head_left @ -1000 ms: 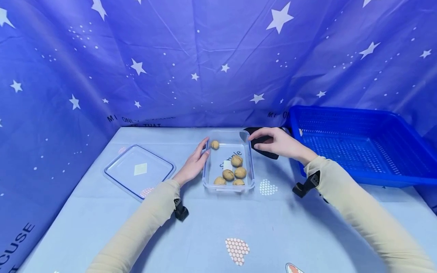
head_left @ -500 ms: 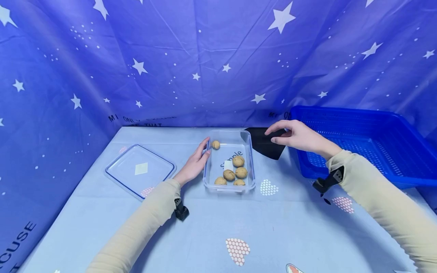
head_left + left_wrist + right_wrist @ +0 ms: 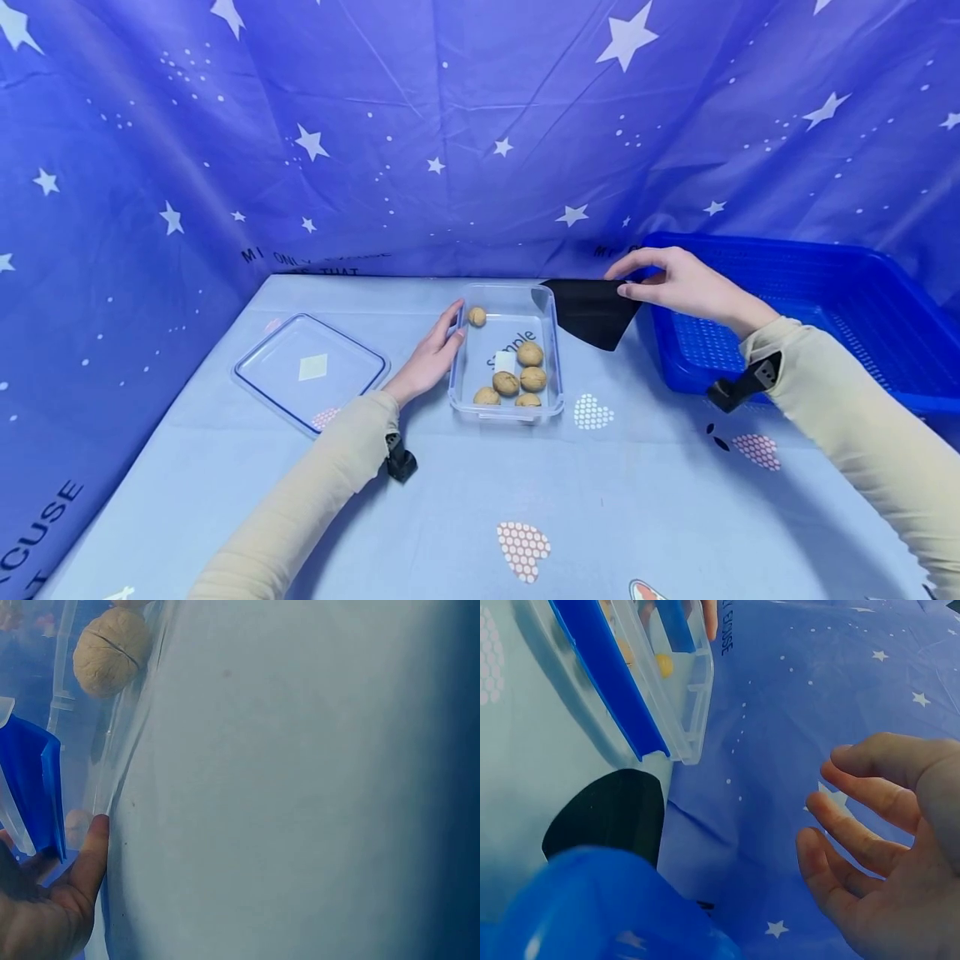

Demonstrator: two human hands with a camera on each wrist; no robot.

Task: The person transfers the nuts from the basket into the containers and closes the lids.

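A starry curtain [image 3: 375, 125] hangs behind the counter [image 3: 465, 483]. At the right stands a blue basket [image 3: 825, 283], partly hidden behind the right grip [image 3: 682, 285] and its sleeve. Between basket and clear container [image 3: 507, 410] lies a black patch [image 3: 596, 312]; the lid [image 3: 341, 352] lies off to the left. The container sits mid-counter, the left grip [image 3: 430, 357] resting on its left wall with fingers and thumb extended. The right grip hovers near patch and basket, fingers loosely bent, thumb apart, nothing held. Count: one basket, one container, one lid, one patch, six walnuts [image 3: 530, 354], all inside the container: one in the far left corner, five nearer the front
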